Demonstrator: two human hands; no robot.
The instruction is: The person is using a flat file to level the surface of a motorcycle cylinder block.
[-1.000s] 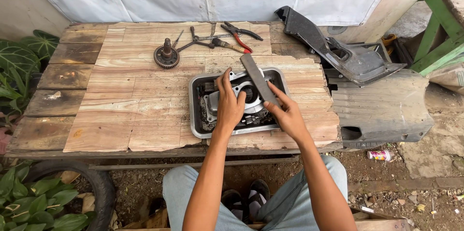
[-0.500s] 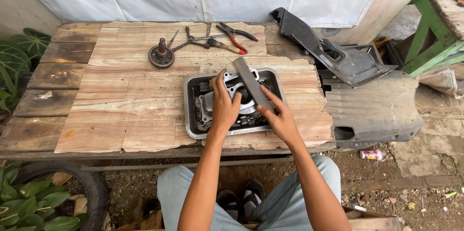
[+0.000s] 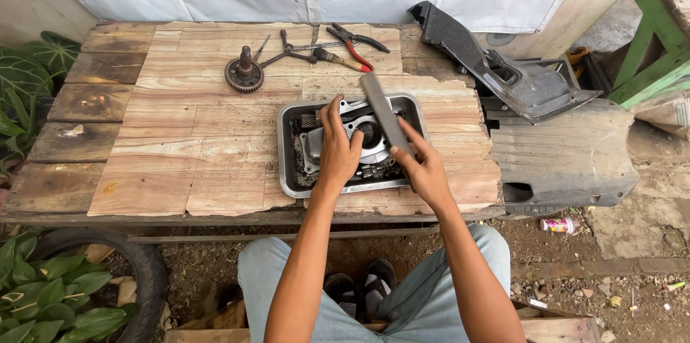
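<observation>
A metal tray (image 3: 287, 183) sits on the wooden table (image 3: 180, 142) and holds a grey engine part (image 3: 370, 135). My left hand (image 3: 336, 150) presses down on that part, fingers closed over it. My right hand (image 3: 424, 169) grips the near end of a long flat grey bar (image 3: 382, 109). The bar slants up and away over the tray's right half.
At the table's far side lie a toothed gear with a shaft (image 3: 244, 73), a wrench (image 3: 287, 48), red-handled pliers (image 3: 356, 45) and a small wooden-handled tool (image 3: 338, 59). Dark plastic vehicle panels (image 3: 517, 84) lie to the right. Below left are a tyre (image 3: 136, 264) and leafy plants (image 3: 43, 307).
Only the camera view has shifted a little. Both hands keep their places on the engine part and the bar.
</observation>
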